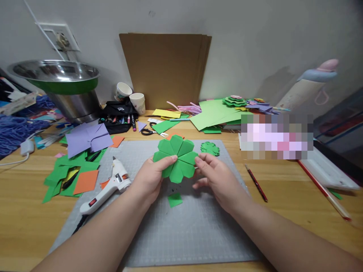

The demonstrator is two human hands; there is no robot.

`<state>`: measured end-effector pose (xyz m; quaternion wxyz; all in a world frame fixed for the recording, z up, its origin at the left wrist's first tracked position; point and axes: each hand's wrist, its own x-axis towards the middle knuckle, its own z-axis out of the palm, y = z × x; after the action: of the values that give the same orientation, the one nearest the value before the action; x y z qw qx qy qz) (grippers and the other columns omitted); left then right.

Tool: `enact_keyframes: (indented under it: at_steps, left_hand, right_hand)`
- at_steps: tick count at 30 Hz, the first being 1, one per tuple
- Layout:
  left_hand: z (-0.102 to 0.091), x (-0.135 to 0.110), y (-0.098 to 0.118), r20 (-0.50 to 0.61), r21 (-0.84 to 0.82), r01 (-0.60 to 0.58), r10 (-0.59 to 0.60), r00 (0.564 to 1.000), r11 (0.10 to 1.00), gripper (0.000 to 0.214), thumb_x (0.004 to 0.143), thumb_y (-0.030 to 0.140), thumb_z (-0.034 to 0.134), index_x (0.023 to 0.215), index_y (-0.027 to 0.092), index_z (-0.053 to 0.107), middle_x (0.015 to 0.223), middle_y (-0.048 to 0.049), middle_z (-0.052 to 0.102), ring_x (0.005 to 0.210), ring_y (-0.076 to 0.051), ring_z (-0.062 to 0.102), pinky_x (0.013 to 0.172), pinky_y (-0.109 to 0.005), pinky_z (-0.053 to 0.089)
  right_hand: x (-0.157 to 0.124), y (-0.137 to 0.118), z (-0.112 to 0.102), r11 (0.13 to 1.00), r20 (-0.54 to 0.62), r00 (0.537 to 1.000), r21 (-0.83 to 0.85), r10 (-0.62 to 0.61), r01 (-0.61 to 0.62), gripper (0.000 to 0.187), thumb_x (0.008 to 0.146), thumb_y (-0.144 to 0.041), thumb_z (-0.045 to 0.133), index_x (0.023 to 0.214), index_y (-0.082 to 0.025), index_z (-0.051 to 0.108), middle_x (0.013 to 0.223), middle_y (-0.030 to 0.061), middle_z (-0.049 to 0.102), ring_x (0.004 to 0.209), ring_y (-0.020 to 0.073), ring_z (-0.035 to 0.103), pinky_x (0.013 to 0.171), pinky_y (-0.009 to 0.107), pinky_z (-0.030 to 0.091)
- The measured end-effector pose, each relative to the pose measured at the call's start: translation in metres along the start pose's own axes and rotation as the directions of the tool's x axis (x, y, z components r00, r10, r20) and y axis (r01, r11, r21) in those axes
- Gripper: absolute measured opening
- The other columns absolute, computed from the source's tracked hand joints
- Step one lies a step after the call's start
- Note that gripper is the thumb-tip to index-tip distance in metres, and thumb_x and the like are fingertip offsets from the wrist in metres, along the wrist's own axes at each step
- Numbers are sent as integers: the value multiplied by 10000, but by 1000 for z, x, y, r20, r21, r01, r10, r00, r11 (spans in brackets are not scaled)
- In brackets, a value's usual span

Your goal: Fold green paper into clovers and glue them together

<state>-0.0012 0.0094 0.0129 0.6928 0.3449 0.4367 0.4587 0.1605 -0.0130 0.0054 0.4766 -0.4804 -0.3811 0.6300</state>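
A green paper flower (181, 170) with several creased, notched petals is held up above the grey cutting mat (181, 236). My left hand (150, 177) grips its left side, the thumb lying across the front toward the centre. At the right edge, my right hand (217, 175) pinches a petal between thumb and forefinger, its other fingers loosely curled. Below the flower a small green paper square (175, 200) lies on the mat. Behind my right hand rests a smaller green paper flower (210, 149). A white hot glue gun (109, 187) lies left of my left hand.
Green and orange paper scraps (86, 182) and a purple folded paper (89, 139) lie at the left. Black scissors (153, 130) are behind the mat. A dark red pencil (256, 183) is on the right. A metal bowl (56, 71) stands back left; brown boards (167, 71) lean on the wall.
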Motion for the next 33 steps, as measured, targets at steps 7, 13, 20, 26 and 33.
enact_keyframes:
  at_steps: [7,13,20,26,33]
  left_hand:
    - [1,-2,1,17,68,-18,17,1000,998,211,685,278,741,832,132,706,778,-53,724,646,-151,626,605,-243,490]
    - [-1,0,0,29,64,-19,17,999,998,227,696,292,737,857,134,716,833,-66,739,694,-172,641,639,-257,491]
    - [-2,1,1,62,57,-16,13,998,998,224,716,287,732,880,135,718,862,-74,743,724,-179,650,661,-268,502]
    - [-2,-1,2,94,61,-23,17,995,998,225,722,290,733,884,134,715,845,-75,741,725,-185,654,657,-270,506]
    - [-3,-2,3,52,88,-5,0,999,996,245,694,299,754,869,130,723,833,-86,740,694,-186,648,627,-265,487]
  right_hand:
    - [6,-1,-5,993,-18,997,-92,-74,72,299,751,-450,683,758,-194,528,443,-29,592,389,102,534,331,157,359]
    - [5,-3,-4,999,-38,998,-21,-48,47,318,698,-441,732,744,-189,542,444,-11,620,389,108,568,381,173,427]
    - [5,-3,-5,997,-66,994,0,-83,83,312,689,-436,750,731,-177,581,449,-18,605,398,96,549,380,168,410]
    - [5,-4,-5,999,0,999,35,-35,35,290,691,-404,762,802,-167,638,552,-40,581,448,65,502,398,164,380]
    - [4,-3,-5,1000,48,999,-15,11,-11,278,685,-405,766,790,-171,659,623,-36,576,483,71,511,384,173,368]
